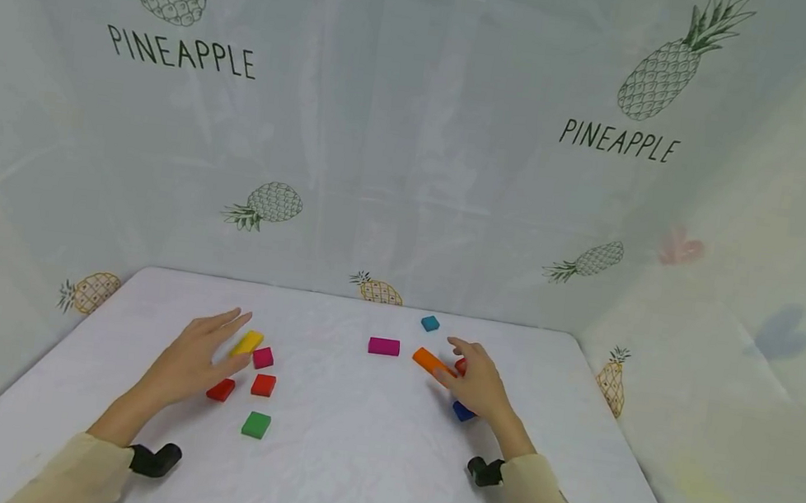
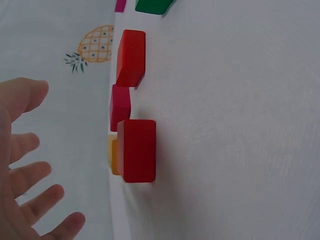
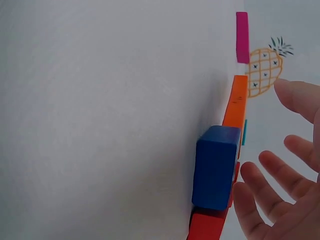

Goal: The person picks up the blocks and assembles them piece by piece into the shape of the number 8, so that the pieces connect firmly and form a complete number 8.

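Note:
My left hand (image 1: 191, 358) hovers over the left group of blocks, fingers spread and holding nothing. Around it lie a yellow block (image 1: 247, 342), a crimson block (image 1: 262, 357), a red block (image 1: 220, 389), a second red block (image 1: 264, 385) and a green block (image 1: 256, 425). On the other side, the right hand (image 1: 480, 386) is above an orange block (image 1: 429, 361), a blue block (image 3: 215, 170) and a red block (image 1: 460, 366) it partly covers. Its fingers are loosely bent and apart, with nothing gripped in the right wrist view.
A magenta block (image 1: 384, 346) lies between the hands, toward the back. Farther back is a teal block (image 1: 430, 323). The white table (image 1: 347, 477) ends at a hanging curtain (image 1: 413, 161) printed with pineapples. Each wrist wears a black camera mount (image 1: 155, 460).

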### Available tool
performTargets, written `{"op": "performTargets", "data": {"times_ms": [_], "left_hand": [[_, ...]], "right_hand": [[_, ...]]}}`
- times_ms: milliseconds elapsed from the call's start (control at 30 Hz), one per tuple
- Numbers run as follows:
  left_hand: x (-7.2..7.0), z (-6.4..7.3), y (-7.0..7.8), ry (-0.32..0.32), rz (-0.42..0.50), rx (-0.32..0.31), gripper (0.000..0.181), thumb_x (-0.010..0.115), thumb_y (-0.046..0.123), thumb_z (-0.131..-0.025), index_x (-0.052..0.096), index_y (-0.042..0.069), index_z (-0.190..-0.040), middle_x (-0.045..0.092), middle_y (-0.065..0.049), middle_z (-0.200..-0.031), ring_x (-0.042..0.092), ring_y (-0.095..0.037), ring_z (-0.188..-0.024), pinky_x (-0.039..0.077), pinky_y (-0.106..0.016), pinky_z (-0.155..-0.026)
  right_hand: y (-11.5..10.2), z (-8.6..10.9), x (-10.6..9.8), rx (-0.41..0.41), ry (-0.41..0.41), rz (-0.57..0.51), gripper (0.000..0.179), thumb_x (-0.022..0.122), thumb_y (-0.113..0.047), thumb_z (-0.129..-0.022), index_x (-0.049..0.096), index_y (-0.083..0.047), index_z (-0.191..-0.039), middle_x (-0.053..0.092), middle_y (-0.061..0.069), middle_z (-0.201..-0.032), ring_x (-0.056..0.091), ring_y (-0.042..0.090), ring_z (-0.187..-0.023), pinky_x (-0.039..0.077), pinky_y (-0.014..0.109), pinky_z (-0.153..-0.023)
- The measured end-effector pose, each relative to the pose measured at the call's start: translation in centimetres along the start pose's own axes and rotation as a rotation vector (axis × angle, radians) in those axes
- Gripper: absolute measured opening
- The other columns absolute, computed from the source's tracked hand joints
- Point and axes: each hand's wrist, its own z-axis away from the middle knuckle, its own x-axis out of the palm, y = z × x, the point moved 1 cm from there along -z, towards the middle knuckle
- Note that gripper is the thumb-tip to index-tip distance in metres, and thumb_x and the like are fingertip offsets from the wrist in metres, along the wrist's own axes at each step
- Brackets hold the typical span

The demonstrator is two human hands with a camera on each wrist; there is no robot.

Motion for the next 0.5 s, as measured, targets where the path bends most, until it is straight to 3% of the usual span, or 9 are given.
{"op": "performTargets", "data": {"times_ms": [233,500], "left_hand": [[0.7,-0.2,0.5,0.001,0.064,-0.005,0.072,0.078,0.036,-0.095,0.051,0.013,-0.157,0.052,-0.021,-0.155,0.045,-0.046,-0.138,0.053,-0.070,-0.097],[1.5,-0.1,0.7,-0.031,0.124,-0.047,0.061,0.076,0.036,-0.098,0.058,0.015,-0.153,0.059,-0.019,-0.147,0.051,-0.043,-0.132,0.054,-0.067,-0.096]], "right_hand": [[0.0,0.0,0.3,0.003,-0.013,0.017,0.066,0.084,-0.031,-0.093,0.058,-0.013,-0.151,0.065,0.015,-0.132,0.062,0.026,-0.103,0.058,0.048,-0.094],[0.1,-0.1,0.7,-0.016,-0.015,0.021,0.059,0.085,-0.028,-0.092,0.064,-0.012,-0.144,0.068,0.012,-0.125,0.062,0.024,-0.102,0.058,0.047,-0.093]]}}
